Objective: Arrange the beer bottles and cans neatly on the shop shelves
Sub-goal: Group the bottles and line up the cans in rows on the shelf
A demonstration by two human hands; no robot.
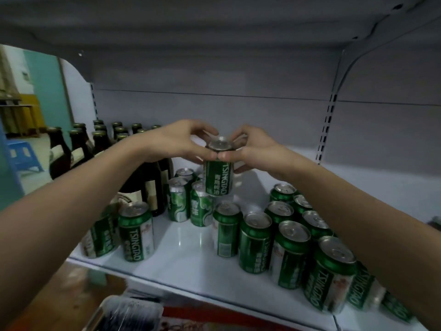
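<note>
A green Tsingtao can (218, 174) is held up above the white shelf (191, 261), over a small cluster of green cans (188, 201). My left hand (176, 142) and my right hand (250, 149) both grip its upper rim, thumbs in front, fingers curled behind the top. Brown beer bottles (78, 144) stand in rows at the back left of the shelf. More green cans stand at the front left (136, 232) and in a dense group at the right (291, 247).
The shelf above (214, 25) hangs low overhead, its bracket (353, 63) at the right. A slotted upright (325, 130) runs down the back panel. Packaged goods (128, 314) lie below the shelf edge. A blue stool (22, 154) stands far left.
</note>
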